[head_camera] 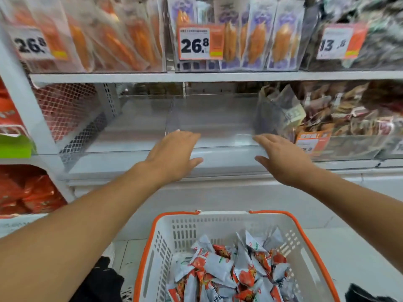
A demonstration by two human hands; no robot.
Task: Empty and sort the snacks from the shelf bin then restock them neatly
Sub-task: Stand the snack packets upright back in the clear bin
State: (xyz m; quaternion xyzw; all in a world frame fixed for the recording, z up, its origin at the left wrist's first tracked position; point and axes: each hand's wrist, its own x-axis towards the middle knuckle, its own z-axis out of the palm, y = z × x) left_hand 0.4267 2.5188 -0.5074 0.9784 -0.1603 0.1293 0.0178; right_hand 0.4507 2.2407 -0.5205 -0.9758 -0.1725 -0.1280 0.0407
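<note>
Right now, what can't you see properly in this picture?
- Head view: lower snack packets in the basket, cut off by the bottom edge.
- Price tag, half hidden behind the right hand.
- Small print on the 26.8 tag, blurred.

Price tags (194, 42) front orange packets (259, 38) overhead.

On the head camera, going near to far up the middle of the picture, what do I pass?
Snack packets in the white basket → left hand and right hand at the front edge → empty clear shelf bin → upper shelf's 26.8 price tag.
</note>
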